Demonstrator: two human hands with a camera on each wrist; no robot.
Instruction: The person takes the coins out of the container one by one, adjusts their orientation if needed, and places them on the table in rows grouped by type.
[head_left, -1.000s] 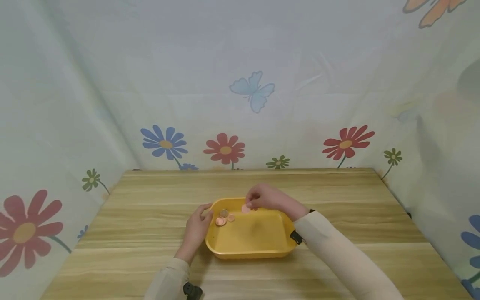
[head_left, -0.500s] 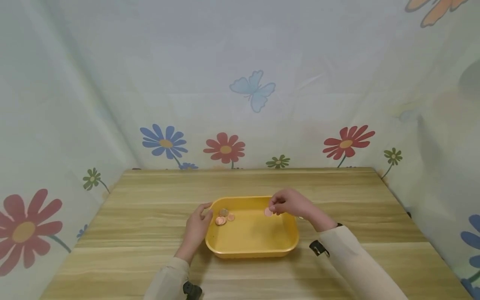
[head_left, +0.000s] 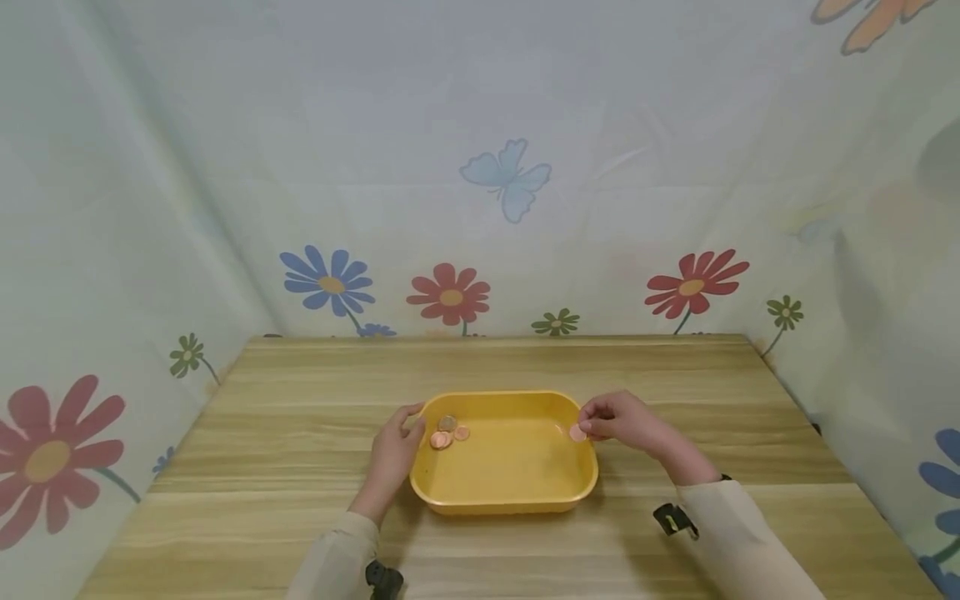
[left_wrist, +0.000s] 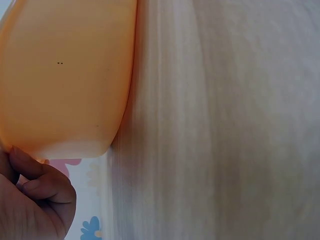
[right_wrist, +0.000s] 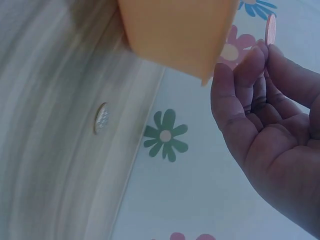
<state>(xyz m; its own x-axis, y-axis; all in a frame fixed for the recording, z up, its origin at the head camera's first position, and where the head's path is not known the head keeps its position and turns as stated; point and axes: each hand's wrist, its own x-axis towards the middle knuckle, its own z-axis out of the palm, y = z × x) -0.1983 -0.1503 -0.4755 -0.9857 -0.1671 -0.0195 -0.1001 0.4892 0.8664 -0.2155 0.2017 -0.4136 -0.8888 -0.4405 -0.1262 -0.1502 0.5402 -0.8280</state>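
A yellow plastic tray (head_left: 517,475) stands on the wooden table. My left hand (head_left: 393,450) grips its left rim; in the left wrist view that hand's curled fingers (left_wrist: 37,180) meet the tray's edge. Inside, near the left end, lie several copper coins (head_left: 441,439) and a duller silver-toned coin (head_left: 447,423). Between thumb and forefinger my right hand (head_left: 618,421) pinches a copper coin (head_left: 576,432) at the tray's right rim. The right wrist view shows this coin (right_wrist: 270,29) edge-on. A ridged silvery coin (right_wrist: 101,118) lies on the table, hidden behind my right hand in the head view.
The wooden table (head_left: 300,483) reaches back to a pale cloth wall with printed flowers (head_left: 450,297). Similar cloth hangs at both sides. Black straps with small devices (head_left: 675,520) sit at both wrists.
My right hand has carried the copper coin rightward across the tray, from its back middle to the right rim. The left hand and the coins in the tray have stayed put.
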